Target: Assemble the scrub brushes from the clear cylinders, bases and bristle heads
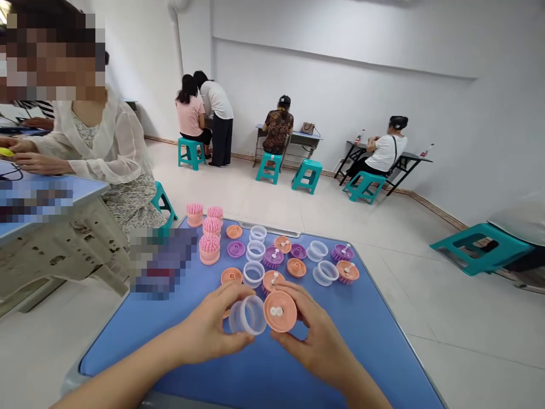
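My left hand (215,324) grips a clear plastic ring (251,316) by its sides. In my right hand (313,329) is an orange brush head (280,318), its round face with white plastic bits in the middle turned toward me. The two parts are side by side above the blue desk, nearly meeting. Just behind my fingers lie another orange brush head (271,279), a clear ring (253,274) and an orange cap (231,276). A purple brush head (273,257) with a white stem rests farther back.
Pink-bristled brushes (209,250) stand at the desk's back left. Clear rings (326,272) and a purple brush head (343,251) sit at the back right of the blue desk (340,341). At left a person (114,142) sits by another desk. Green stools (307,175) stand beyond.
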The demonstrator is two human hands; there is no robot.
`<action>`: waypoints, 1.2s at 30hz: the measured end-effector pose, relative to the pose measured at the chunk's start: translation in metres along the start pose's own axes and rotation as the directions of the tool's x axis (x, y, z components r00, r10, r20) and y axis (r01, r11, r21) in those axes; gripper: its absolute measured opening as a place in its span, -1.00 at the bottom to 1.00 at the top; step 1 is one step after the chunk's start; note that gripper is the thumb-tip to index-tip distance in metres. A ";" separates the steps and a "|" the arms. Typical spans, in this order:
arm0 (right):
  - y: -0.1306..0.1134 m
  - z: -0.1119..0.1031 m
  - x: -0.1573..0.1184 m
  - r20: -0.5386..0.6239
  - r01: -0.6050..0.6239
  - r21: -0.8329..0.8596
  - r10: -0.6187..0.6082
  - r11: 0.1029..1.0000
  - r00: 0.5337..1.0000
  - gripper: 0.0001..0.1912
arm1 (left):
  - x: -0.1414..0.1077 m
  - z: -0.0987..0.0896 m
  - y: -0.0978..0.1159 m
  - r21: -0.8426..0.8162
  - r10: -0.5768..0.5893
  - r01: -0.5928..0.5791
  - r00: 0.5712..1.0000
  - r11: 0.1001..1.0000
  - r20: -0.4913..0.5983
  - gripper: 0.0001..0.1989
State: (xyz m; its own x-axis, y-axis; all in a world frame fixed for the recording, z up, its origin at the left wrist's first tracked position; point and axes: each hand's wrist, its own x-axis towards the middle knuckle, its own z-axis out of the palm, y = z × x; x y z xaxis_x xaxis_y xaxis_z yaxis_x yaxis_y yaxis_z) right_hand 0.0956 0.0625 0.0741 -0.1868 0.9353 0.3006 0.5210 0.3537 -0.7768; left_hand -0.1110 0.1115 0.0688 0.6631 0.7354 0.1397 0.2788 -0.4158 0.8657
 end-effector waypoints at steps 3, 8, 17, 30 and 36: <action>-0.001 0.000 -0.001 0.032 -0.053 0.078 0.051 0.995 0.998 -0.50 | 0.000 0.000 0.001 -0.052 -0.033 0.034 0.999 0.998 0.018 -0.63; -0.001 0.002 -0.001 0.055 -0.149 0.181 0.141 0.972 0.988 -0.45 | 0.001 -0.002 0.003 -0.066 -0.059 0.060 0.998 0.996 0.015 -0.61; -0.002 0.000 0.001 0.085 -0.187 0.189 0.173 0.964 0.981 -0.53 | 0.001 -0.004 0.000 -0.082 -0.053 0.057 0.997 0.995 0.057 -0.58; -0.004 0.000 0.000 0.088 -0.196 0.279 0.179 0.940 0.980 -0.54 | 0.003 -0.001 -0.001 -0.282 -0.072 0.097 0.993 0.955 0.095 -0.59; -0.002 0.001 0.000 0.083 -0.199 0.273 0.183 0.941 0.979 -0.54 | 0.003 -0.001 -0.002 -0.391 -0.056 0.103 0.990 0.914 0.130 -0.59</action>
State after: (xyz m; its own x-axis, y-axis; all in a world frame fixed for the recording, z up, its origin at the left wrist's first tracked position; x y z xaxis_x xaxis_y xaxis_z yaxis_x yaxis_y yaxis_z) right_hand 0.0933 0.0621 0.0748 -0.1569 0.9819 0.1058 0.3000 0.1494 -0.9422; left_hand -0.1099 0.1145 0.0681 0.7311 0.6817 0.0278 0.0511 -0.0953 0.9941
